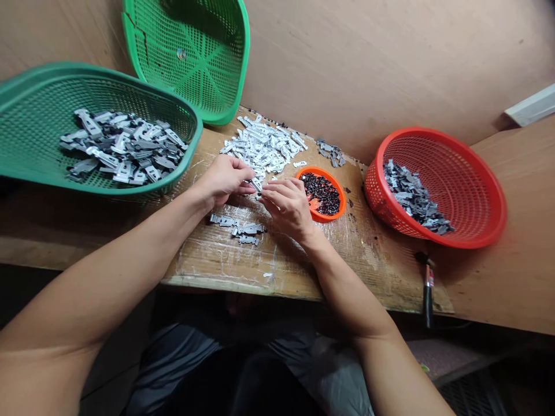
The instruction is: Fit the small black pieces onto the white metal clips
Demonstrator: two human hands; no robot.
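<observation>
Between the fingertips of both hands is a small light-grey slotted piece [256,184]. My left hand [228,178] pinches one end of it. My right hand [288,203] has its fingers closed at the other end; whether a smaller part is also in them is hidden. Just behind the hands lies a pile of similar light-grey pieces [264,141]. Beside my right hand stands an orange bowl [342,202] full of small black parts [323,193]. Several darker grey pieces [243,229] lie on the table in front of the hands.
At the left, a dark green basket [39,136] holds grey assembled-looking pieces. A bright green basket [195,58] leans on the wall behind. At the right stands a red basket [481,190] with dark grey pieces. A black-handled hammer [428,294] lies by the table's front edge.
</observation>
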